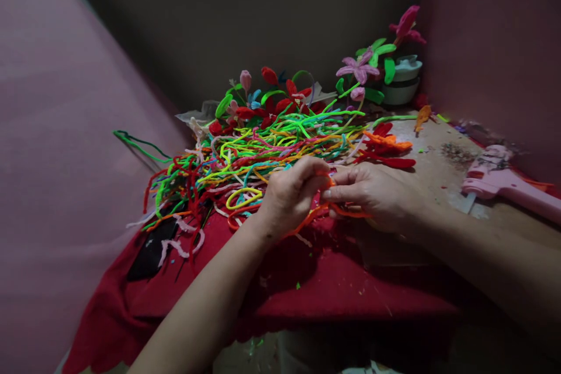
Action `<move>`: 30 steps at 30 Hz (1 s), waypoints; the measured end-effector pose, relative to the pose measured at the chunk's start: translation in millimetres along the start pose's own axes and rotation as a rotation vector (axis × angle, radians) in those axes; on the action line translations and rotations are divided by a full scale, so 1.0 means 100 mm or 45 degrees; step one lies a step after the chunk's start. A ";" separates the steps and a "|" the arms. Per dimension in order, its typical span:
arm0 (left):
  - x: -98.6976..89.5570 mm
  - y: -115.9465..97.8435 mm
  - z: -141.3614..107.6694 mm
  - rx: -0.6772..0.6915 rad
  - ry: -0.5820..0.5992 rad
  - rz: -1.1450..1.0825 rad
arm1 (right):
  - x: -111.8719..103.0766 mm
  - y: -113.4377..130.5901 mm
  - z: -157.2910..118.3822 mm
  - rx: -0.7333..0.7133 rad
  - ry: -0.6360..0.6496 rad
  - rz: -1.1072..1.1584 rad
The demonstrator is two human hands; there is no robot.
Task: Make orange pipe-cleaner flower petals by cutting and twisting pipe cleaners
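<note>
My left hand [291, 196] and my right hand [372, 194] meet over the front of a red-covered table [350, 292]. Between them is an orange pipe cleaner [311, 216], bent near my fingertips, with lengths trailing below both hands. The fingers of my left hand are curled round it, while my right thumb and forefinger pinch it close by. Just behind my hands lies a big tangled heap of coloured pipe cleaners [280, 143]. Orange and red looped petals [385, 143] rest behind my right hand.
A pink glue gun [499, 181] lies on a board [442, 169] at the right. Pipe-cleaner flowers [359, 67] and a pale pot [401, 85] stand at the back. A black flat object [151, 251] is at the left, near pink pieces [179, 248].
</note>
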State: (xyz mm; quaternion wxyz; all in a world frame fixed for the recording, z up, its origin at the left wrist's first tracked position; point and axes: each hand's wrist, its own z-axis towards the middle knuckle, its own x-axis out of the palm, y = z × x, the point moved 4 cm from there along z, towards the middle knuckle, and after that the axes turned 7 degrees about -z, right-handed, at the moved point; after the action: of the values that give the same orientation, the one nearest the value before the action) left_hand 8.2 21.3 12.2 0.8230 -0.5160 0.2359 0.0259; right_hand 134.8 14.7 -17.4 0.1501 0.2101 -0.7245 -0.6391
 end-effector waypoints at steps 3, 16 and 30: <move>0.00 -0.03 -0.01 0.106 -0.094 0.173 | 0.01 0.00 -0.01 0.025 -0.029 0.015; 0.00 -0.01 0.01 -0.065 -0.216 0.095 | 0.05 0.01 -0.01 0.025 -0.030 -0.057; -0.01 0.04 0.10 -0.372 0.278 -0.171 | -0.14 -0.12 0.10 0.030 -0.280 0.453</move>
State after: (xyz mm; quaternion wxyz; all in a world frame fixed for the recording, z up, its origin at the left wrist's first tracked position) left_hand 9.5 31.5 13.2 0.7087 -0.6444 0.2824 -0.0512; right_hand 143.7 28.9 -29.7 0.1782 0.0094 -0.7695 -0.6132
